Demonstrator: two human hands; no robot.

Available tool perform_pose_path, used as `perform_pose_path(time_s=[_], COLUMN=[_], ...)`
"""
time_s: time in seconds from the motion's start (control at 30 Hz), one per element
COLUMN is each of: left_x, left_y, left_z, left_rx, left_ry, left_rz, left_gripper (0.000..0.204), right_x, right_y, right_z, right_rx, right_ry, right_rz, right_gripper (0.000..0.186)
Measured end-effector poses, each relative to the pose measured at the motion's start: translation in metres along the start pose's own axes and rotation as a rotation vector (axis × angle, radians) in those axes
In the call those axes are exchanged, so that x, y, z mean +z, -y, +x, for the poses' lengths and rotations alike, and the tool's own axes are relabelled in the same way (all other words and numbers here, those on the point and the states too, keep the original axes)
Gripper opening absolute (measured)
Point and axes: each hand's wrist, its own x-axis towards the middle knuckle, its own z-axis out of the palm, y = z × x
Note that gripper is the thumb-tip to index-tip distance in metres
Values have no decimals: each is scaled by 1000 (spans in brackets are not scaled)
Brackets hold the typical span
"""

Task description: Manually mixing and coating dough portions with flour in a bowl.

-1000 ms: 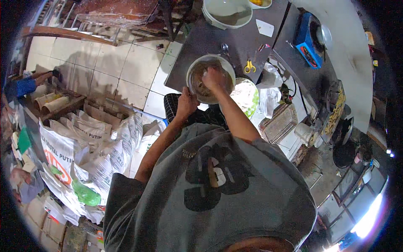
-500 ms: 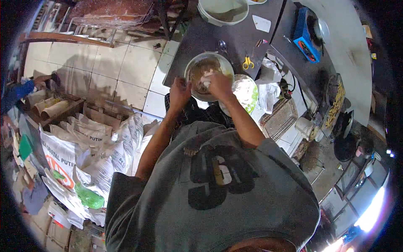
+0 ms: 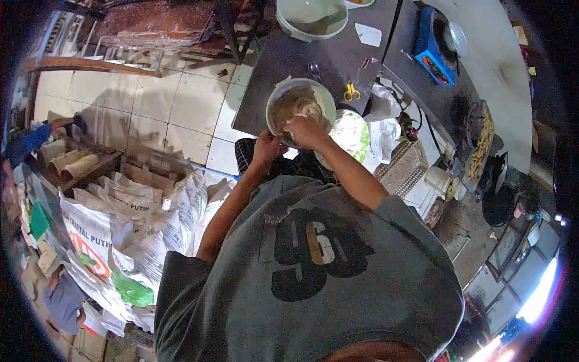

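Observation:
A pale round bowl (image 3: 330, 107) of brownish mixture sits at the front of the dark table. My left hand (image 3: 268, 147) is closed on its lower-left rim. My right hand (image 3: 304, 130) is inside, fingers curled down in the mixture; whether they grip anything is hidden. Beside the bowl, lower right, a white and green container (image 3: 356, 133) holds bright white contents. A metal spoon (image 3: 313, 69) and yellow scissors (image 3: 351, 92) lie on the table behind.
A white bucket (image 3: 310, 24) stands at the back, a blue stove (image 3: 435, 51) at the right. White sacks (image 3: 142, 229) lie left on the tiled floor. A person's blue sleeve (image 3: 33, 139) shows at far left; a grey-clothed person (image 3: 63, 301) is at lower left.
My right hand has moved from the middle of the bowl toward its lower-left side. My left hand first rose along the rim, then dropped back to the lower-left edge.

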Motion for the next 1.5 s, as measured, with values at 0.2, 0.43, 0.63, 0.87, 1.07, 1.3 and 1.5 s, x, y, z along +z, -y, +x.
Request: perform_pose_path(time_s=[0.2, 0.43, 0.63, 0.87, 1.07, 1.3, 1.5], left_x=[-39, -10, -7, -35, -13, -8, -20], left_y=[-9, -2, -5, 11, -35, -40, -3], left_z=[47, 24, 12, 36, 47, 38, 53], left_rx=[424, 388, 166, 67, 279, 255, 334], left_ry=[-266, -222, -132, 6, -165, -151, -167], left_rz=[847, 923, 318, 1079, 992, 835, 603], left_gripper=[31, 25, 25, 39, 37, 36, 33], right_x=[-31, -19, -41, -23, -21, -4, -6], right_y=[13, -9, 33, -4, -2, -2, -13], right_z=[-4, 39, 13, -22, 12, 20, 2], right_rx=[62, 697, 308, 233, 604, 351, 576], right_ry=[-490, -184, 144, -373, -277, -170, -389], right_rz=[139, 255, 123, 225, 216, 249, 231], right_gripper=[21, 36, 33, 32, 41, 33, 42])
